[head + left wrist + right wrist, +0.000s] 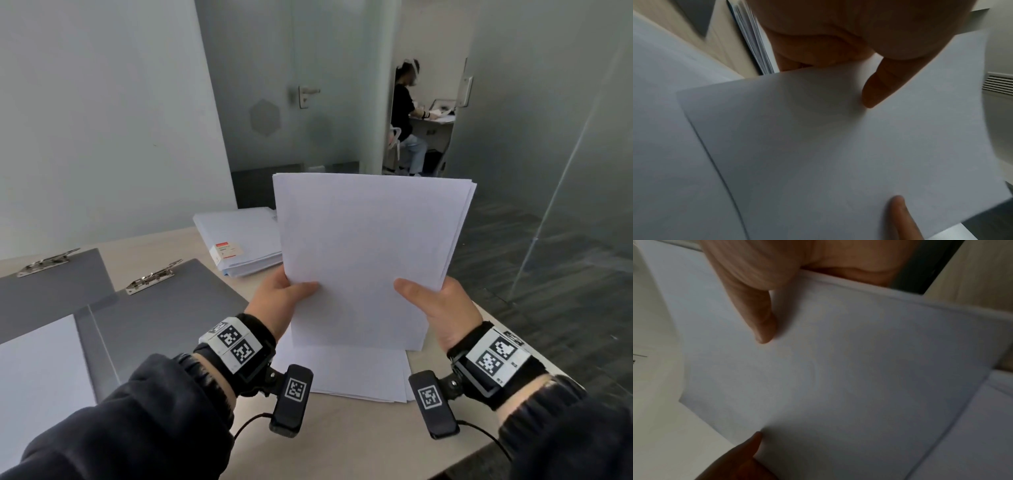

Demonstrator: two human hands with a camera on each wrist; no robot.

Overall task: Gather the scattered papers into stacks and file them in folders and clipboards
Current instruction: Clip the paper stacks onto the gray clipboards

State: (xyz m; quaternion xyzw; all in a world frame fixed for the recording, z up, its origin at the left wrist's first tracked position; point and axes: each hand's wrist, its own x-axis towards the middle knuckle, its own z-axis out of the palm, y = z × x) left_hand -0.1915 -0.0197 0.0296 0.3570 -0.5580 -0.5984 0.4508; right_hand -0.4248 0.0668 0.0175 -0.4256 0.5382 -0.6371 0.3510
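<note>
Holding the paper stack [370, 253] upright near the desk's [212, 243] right edge, both thumbs pinch it — left hand [274, 301], right hand [445, 308]. Top edges look uneven — a loosened grip could fan sheets off the edge.

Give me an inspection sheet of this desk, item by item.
Surface: light wood table, partly covered.
Job's things: held paper stack upright; loose sheets under it; two grey clipboards; folder pile with red label.
Clutter: nothing seen.
Grippers: left hand and right hand pinch the stack's lower edges.
Cables: black wrist-camera cable.
Surroundings: glass partition, door, another person seated beyond.
</note>
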